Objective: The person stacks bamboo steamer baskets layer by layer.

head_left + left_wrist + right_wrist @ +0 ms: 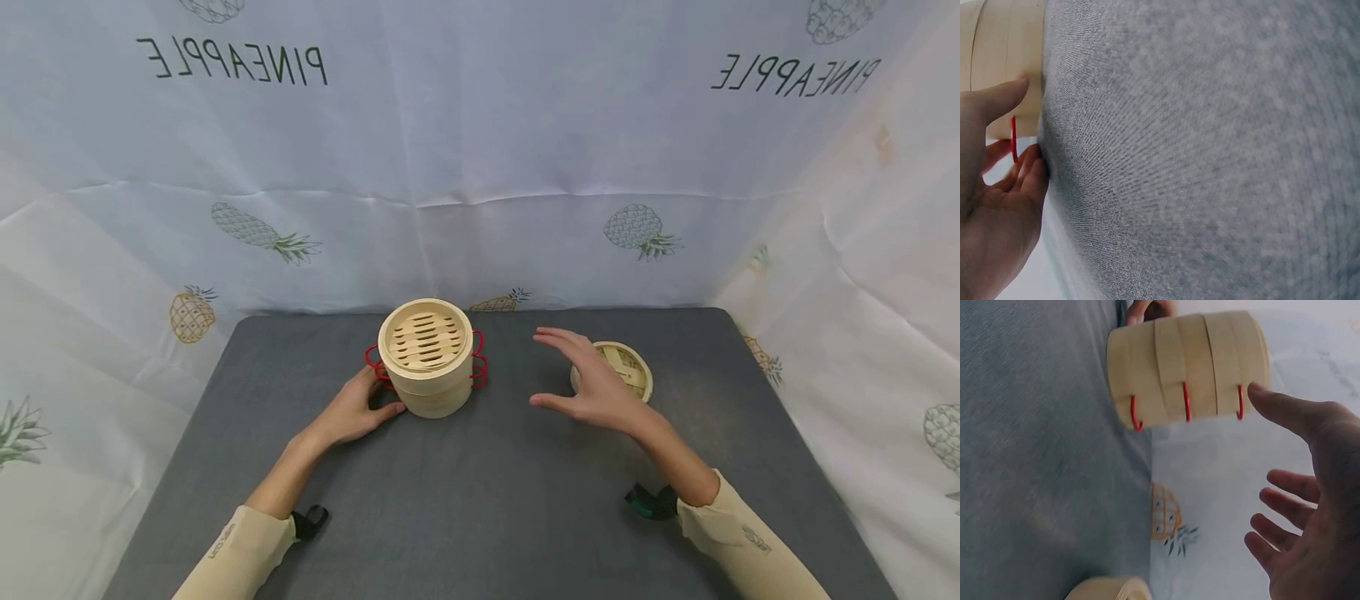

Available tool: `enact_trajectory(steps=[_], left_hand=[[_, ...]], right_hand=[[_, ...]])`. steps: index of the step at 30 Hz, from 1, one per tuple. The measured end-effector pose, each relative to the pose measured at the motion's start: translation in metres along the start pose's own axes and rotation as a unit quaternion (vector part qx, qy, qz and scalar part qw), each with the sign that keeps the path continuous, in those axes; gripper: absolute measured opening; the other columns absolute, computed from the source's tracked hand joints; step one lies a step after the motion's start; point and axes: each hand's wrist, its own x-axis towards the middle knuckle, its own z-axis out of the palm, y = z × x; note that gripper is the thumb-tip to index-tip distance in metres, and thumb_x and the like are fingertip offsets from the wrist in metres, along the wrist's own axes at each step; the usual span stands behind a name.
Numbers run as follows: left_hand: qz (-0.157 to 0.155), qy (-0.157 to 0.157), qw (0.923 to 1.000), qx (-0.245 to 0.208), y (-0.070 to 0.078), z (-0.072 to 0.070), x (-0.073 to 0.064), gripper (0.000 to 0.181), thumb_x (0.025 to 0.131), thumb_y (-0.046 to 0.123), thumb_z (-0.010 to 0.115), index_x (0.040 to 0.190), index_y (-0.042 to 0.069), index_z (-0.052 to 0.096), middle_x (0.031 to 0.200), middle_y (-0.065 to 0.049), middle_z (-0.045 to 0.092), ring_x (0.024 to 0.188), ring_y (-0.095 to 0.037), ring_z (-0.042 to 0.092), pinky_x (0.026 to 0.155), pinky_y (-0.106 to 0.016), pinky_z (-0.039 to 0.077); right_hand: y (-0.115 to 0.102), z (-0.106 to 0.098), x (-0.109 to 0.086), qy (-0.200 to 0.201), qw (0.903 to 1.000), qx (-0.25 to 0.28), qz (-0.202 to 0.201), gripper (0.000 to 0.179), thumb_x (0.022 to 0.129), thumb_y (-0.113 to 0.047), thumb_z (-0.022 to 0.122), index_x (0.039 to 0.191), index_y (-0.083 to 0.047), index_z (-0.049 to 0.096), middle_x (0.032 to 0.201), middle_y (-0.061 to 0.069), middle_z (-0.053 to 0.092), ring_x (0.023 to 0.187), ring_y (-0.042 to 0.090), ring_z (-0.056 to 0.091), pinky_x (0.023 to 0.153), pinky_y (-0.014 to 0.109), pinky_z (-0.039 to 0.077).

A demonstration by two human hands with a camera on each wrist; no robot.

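Observation:
A stack of bamboo steamer baskets (427, 387) with red handles stands upright near the table's back edge, its slatted top facing up. My left hand (352, 408) holds the lowest basket at its left side. In the left wrist view, the thumb lies along the bamboo wall and the fingers curve behind a red handle (1014, 140). My right hand (592, 385) is in the air right of the stack, thumb and fingers spread apart with nothing between them. Under it, the woven bamboo lid (640, 371) lies on the table, partly hidden by the hand.
A dark grey cloth covers the table (480, 500). White curtain (465, 125) with pineapple prints hangs behind it and along both sides. Black straps (309, 522) show at both wrists, below the cream sleeves.

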Motion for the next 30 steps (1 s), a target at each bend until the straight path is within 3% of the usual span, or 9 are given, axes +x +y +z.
enact_trajectory(steps=[2,9,17,24,30], left_hand=[[-0.002,-0.003,1.0,-0.001,0.004,-0.002,0.001,0.064,0.092,0.031,0.087,0.145,0.004,0.063,0.131,-0.02,0.068,0.125,-0.041,0.065,0.105,-0.061,0.053],[0.009,-0.001,0.9999,0.013,-0.019,0.006,-0.001,0.066,0.094,0.039,0.085,0.148,0.01,0.062,0.133,-0.015,0.067,0.126,-0.031,0.064,0.107,-0.047,0.053],[-0.003,-0.007,0.9996,0.026,-0.025,0.008,-0.001,0.068,0.093,0.042,0.086,0.15,0.014,0.061,0.138,-0.012,0.067,0.13,-0.032,0.063,0.109,-0.05,0.052],[-0.001,-0.006,0.9998,0.016,-0.017,0.005,0.0,0.068,0.093,0.039,0.086,0.149,0.01,0.062,0.136,-0.016,0.067,0.129,-0.037,0.064,0.107,-0.057,0.052],[-0.01,-0.01,0.9994,0.033,-0.027,0.009,-0.001,0.068,0.093,0.041,0.086,0.15,0.014,0.061,0.139,-0.012,0.066,0.131,-0.032,0.063,0.109,-0.052,0.052]], right_hand=[[0.007,-0.002,-0.005,0.005,1.0,-0.002,0.0,0.084,0.089,-0.038,0.091,0.161,-0.019,0.052,0.171,0.008,0.045,0.158,0.037,0.041,0.122,0.068,0.039],[0.03,-0.009,-0.017,0.018,0.9998,-0.007,0.0,0.069,0.094,-0.029,0.087,0.155,-0.017,0.058,0.163,0.012,0.053,0.153,0.04,0.047,0.12,0.068,0.041],[0.06,-0.011,-0.029,0.073,0.9965,-0.035,-0.021,0.054,0.091,-0.008,0.087,0.141,-0.007,0.068,0.143,0.016,0.067,0.135,0.041,0.061,0.109,0.065,0.049],[0.083,-0.015,-0.039,0.079,0.9956,-0.047,0.015,0.049,0.093,-0.011,0.086,0.138,-0.004,0.069,0.142,0.018,0.069,0.132,0.042,0.064,0.103,0.065,0.053],[0.099,-0.016,-0.047,0.102,0.9923,-0.059,0.039,0.047,0.091,-0.014,0.088,0.134,-0.003,0.073,0.136,0.02,0.073,0.124,0.045,0.068,0.099,0.065,0.055]])
